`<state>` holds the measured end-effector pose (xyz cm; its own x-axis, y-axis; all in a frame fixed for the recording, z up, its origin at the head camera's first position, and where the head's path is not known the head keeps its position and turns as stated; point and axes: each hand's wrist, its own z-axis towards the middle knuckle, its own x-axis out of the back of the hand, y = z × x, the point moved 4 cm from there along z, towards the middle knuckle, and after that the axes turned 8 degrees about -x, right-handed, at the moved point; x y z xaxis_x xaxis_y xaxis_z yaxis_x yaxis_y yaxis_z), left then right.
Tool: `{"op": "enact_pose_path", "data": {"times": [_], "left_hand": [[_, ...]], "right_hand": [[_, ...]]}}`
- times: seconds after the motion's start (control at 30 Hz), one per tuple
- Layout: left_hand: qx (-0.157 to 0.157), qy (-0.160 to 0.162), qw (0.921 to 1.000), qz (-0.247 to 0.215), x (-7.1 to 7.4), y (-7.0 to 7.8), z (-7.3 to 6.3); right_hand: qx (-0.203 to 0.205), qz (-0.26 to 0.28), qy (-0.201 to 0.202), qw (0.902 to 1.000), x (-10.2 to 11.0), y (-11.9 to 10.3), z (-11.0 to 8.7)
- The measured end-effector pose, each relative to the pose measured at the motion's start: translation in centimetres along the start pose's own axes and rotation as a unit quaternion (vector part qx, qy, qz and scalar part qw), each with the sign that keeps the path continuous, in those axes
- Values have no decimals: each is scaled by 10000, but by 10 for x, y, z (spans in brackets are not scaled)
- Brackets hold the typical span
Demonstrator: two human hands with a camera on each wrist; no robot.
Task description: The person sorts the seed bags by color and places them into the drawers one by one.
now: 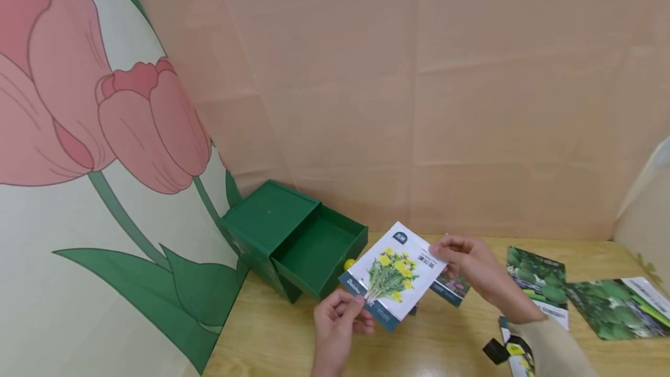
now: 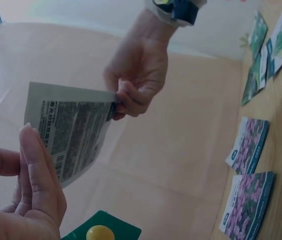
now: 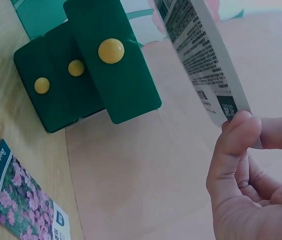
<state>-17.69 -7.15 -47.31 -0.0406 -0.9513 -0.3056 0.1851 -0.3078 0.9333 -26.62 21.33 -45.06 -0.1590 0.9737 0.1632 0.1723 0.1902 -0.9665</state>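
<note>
Both hands hold a white seed packet (image 1: 395,275) with yellow flowers and green leaves on its front, tilted above the table. My left hand (image 1: 337,324) pinches its lower left edge between thumb and fingers. At the packet's upper right edge, my right hand (image 1: 471,269) grips it between thumb and curled fingers. The printed back of the packet (image 3: 201,60) shows in both wrist views. Left of the hands stands a small green drawer box (image 1: 272,214) with yellow knobs. Its top drawer (image 1: 314,252) is pulled out, and no packet shows inside.
Two pink-flowered packets (image 2: 246,205) lie on the table behind and below the held one. Farther right are green leafy packets (image 1: 617,307). Another yellow-flowered packet (image 1: 518,359) lies partly under the right sleeve. A tulip-painted wall (image 1: 152,127) borders the left side.
</note>
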Motion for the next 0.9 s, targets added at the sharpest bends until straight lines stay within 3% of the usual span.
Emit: {"op": "enact_pose_path", "data": {"times": [0.33,0.63,0.9], "left_hand": [[-77,199,9997,91,9,6,7],[205,268,9993,130,15,9,8],[205,234,9994,129,17,13,7]], "right_hand": [[158,106,-133,9997,-10,-16,10],[282,199,-230,9991,-21,-22,20],[224,307,-336,9987,-30,-24,30]]}}
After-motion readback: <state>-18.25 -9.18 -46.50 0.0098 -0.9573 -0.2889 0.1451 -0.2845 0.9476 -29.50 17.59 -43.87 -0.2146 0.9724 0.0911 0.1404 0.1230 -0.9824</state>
